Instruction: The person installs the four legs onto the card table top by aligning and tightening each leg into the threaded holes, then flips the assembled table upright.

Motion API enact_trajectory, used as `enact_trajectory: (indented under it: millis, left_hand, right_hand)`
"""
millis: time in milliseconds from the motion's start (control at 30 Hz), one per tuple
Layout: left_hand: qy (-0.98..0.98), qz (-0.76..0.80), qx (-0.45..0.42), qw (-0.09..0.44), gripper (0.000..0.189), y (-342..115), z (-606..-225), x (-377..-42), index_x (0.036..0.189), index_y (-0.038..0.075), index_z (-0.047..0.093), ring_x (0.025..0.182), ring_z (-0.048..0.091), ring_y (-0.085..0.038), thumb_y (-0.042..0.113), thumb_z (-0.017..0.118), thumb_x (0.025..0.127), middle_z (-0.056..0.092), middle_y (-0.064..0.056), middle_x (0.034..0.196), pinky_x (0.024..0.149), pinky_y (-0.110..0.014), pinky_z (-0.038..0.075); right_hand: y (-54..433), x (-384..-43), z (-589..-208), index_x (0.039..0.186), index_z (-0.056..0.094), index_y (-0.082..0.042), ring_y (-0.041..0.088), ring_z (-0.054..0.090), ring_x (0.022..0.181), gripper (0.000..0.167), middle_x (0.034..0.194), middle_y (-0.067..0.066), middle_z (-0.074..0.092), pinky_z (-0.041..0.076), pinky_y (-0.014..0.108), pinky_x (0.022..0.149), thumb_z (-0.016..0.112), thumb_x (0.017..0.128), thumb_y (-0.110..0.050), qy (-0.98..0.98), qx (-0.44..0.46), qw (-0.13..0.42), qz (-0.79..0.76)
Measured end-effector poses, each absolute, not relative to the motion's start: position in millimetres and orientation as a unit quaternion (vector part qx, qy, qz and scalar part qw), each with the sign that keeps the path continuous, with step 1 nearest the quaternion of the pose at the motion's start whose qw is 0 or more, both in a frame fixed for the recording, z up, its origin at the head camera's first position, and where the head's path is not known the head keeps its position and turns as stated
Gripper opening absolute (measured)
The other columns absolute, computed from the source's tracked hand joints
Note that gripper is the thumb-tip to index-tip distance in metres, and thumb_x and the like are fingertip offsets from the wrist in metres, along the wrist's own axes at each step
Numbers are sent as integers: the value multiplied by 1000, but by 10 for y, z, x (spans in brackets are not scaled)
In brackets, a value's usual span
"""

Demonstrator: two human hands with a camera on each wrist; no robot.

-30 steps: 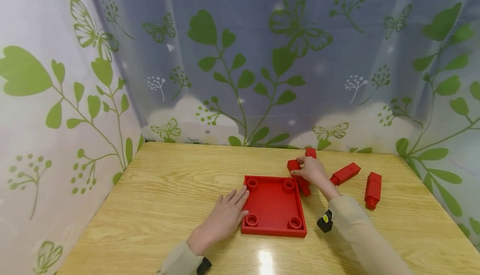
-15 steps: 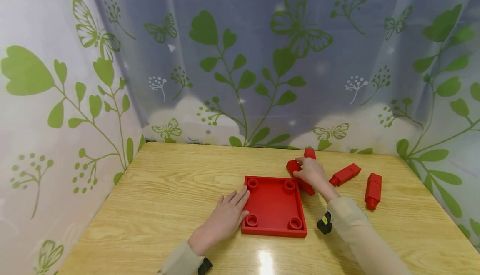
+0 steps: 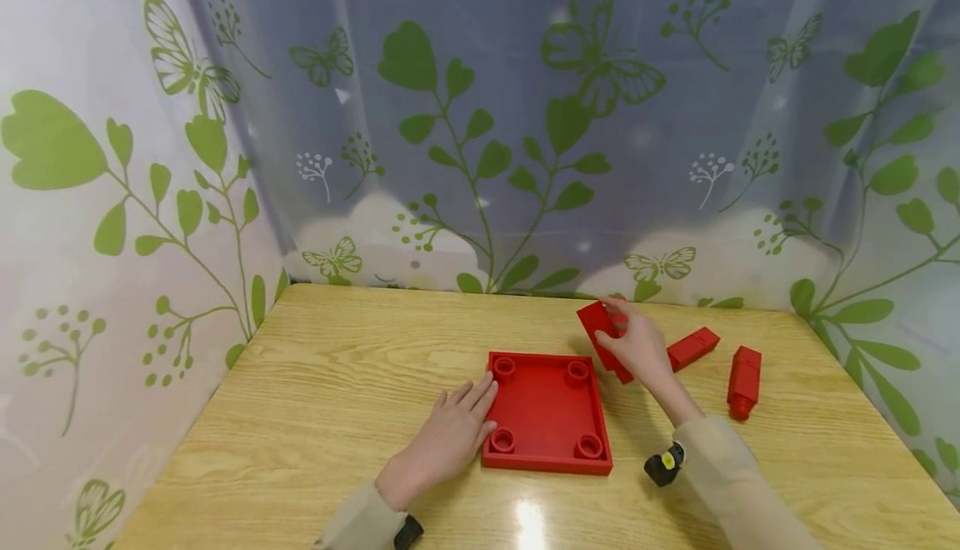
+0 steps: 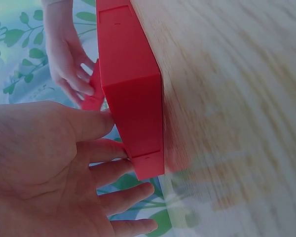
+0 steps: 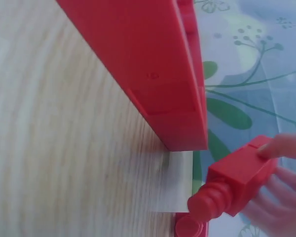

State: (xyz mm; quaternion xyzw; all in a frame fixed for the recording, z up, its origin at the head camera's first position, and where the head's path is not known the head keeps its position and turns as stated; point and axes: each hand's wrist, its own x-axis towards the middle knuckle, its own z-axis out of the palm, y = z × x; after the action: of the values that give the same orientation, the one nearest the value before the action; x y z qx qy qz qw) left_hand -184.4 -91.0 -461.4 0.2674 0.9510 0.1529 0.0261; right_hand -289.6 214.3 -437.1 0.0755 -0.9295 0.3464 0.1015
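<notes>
A square red toy tabletop (image 3: 543, 408) lies with its raised rim and round corner sockets facing up. My left hand (image 3: 442, 442) rests at its left side, fingers straight and touching the edge; the left wrist view shows the thumb and fingertips against the tabletop's side wall. Beyond the far right corner, my right hand (image 3: 637, 346) pinches a red block-shaped table leg (image 3: 595, 321) between thumb and fingers. In the right wrist view that leg (image 5: 244, 170) is tilted, its threaded round end pointing down and left, raised off the table.
Two more red legs, one slanted (image 3: 693, 348) and one near the right edge (image 3: 744, 379), lie on the wooden table (image 3: 337, 358). Another is mostly hidden behind my right hand. A leaf-patterned curtain (image 3: 480, 117) closes off the back and sides.
My right hand has lifted the leg from the table, moving slightly up and right with it, and now covers most of the leg behind. My left hand and the tabletop have stayed in place.
</notes>
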Motion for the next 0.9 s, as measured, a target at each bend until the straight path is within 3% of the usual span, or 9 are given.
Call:
enact_trajectory:
  millis: [167,267,433,533,733,900]
  left_hand:
    - [951,153,267,27,54,-908,-4620,-1843,155,1,38,146,36,-40,27,48,109,30,-12,165,113,-64,32]
    - [951,153,267,28,54,-904,-4615,-1838,155,1,38,146,36,-40,27,48,109,30,-12,165,113,-64,32]
    - [951,156,266,29,54,-896,-4605,-1831,155,0,38,146,36,-41,26,48,109,30,-13,165,113,-64,32]
    - [952,149,267,25,54,-896,-4596,-1827,155,0,38,145,37,-40,25,49,108,30,-14,164,113,-64,33]
    - [953,145,266,22,54,-893,-4597,-1826,155,0,37,144,39,-40,24,49,108,31,-14,164,113,-63,34]
    - [952,148,267,24,54,-889,-4586,-1814,155,0,38,144,38,-40,24,50,108,31,-14,164,113,-63,33]
  right_hand:
    - [2153,-2778,-4380,145,53,-5,43,63,110,56,135,23,60,53,57,91,71,93,-5,-891,88,152,418]
    - [2137,-2721,-4384,144,54,-7,39,64,107,56,135,18,60,54,53,90,72,92,-4,-871,92,183,447]
    - [2092,-2644,-4374,143,55,-9,27,65,103,57,132,13,61,56,25,79,74,90,-3,-838,99,212,492]
    - [2036,-2596,-4368,143,54,-8,16,64,101,56,132,13,60,53,15,79,74,90,-2,-809,114,217,534]
    - [1875,-2528,-4326,141,52,4,10,64,103,57,130,11,59,53,19,88,72,88,10,-742,155,221,614]
    - [1755,-2539,-4340,139,51,4,12,65,103,56,127,7,60,53,19,89,71,87,13,-716,174,216,640]
